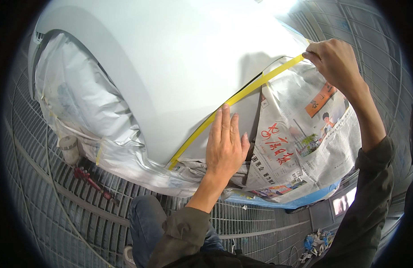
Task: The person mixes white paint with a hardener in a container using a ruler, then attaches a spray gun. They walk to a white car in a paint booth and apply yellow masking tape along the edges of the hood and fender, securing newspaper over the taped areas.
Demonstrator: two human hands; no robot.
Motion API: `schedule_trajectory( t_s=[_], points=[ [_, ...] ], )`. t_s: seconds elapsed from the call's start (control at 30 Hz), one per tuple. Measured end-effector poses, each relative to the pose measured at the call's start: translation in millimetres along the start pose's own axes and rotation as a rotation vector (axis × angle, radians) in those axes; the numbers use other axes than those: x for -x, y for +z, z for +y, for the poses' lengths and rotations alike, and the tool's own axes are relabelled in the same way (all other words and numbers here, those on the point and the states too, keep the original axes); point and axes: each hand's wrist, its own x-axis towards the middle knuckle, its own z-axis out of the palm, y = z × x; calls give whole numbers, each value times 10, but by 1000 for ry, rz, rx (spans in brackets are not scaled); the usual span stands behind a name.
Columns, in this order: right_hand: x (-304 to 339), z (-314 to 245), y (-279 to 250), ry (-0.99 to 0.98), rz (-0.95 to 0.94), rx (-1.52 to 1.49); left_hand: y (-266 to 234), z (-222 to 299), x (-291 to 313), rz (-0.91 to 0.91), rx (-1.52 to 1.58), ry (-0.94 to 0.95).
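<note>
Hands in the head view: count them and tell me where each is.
2. The left hand is near the middle, its fingertips on the yellow tape; the right hand is at upper right, pinching the tape's upper end. No other hand shows.

The floor is a dark grey metal grating of narrow parallel slats [99, 228], its lines bowed by the lens. A thin, pale hose or cable [58, 196] runs across it at left. Grey wall panels with straight seams [376, 44] rise at right. A strong white light [280, 5] glares at the top edge; a bright, slanted rectangular patch [344, 203], window or opening unclear, shows low at right, near a crumpled white-and-blue heap [317, 243].
</note>
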Motion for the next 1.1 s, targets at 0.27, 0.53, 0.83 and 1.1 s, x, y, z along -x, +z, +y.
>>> schedule_trajectory(
  t_s=[0.27, 0.53, 0.83, 1.1],
  points=[
    [-64, 3, 118, 14, 1, 36, 12, 12, -76, 3, 1, 21],
    [-88, -1, 116, 22, -37, 67, 50, 84, -183, -10, -13, 44],
    [-97, -22, 157, 0, 21, 60, 135, 146, -288, -28, -23, 64],
    [25, 3, 104, -2, 15, 43, 93, 151, -394, -21, -10, 86]
  ],
)
